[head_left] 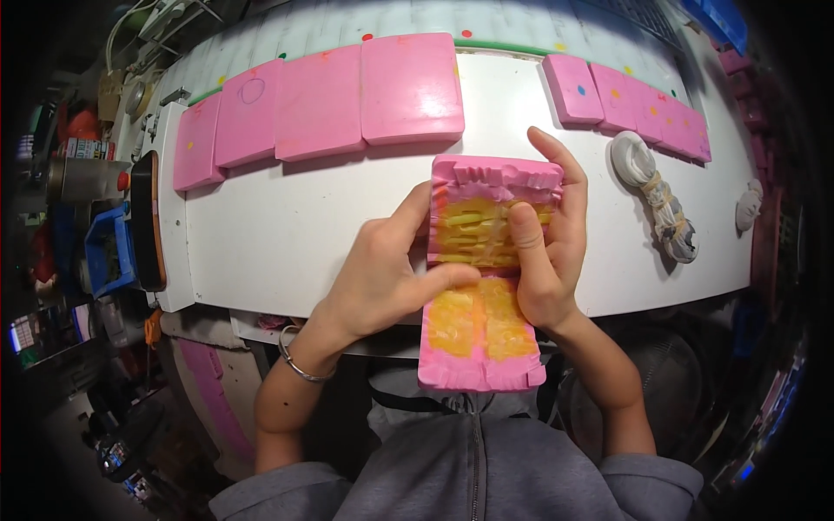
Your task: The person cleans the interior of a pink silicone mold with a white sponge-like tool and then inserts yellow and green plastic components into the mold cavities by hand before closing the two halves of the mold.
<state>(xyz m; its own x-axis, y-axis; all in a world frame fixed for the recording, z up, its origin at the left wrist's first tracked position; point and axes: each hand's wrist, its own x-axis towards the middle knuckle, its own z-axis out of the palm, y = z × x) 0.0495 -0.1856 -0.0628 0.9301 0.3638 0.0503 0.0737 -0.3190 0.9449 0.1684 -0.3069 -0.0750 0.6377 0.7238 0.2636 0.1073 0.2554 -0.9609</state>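
Above the table's near edge I hold a pink block-shaped mould [495, 176] that looks like rubber, its two parts one beyond the other. Yellow patches with ridges and a clear film cover the far part's inner face; the near part [480, 372] has smoother yellow areas. Whether the parts are joined is hidden by my fingers. My left hand [382, 271] grips the left side, its thumb across the gap between them. My right hand [552, 252] wraps the right side, thumb pressed on the yellow face, index finger raised off the far corner.
Several large pink blocks [319, 104] stand in a row at the back left of the white table [287, 252]. Smaller pink blocks [617, 95] line the back right. A whitish wrapped bundle [665, 204] lies at right. Beyond the left edge is a blue crate [113, 247].
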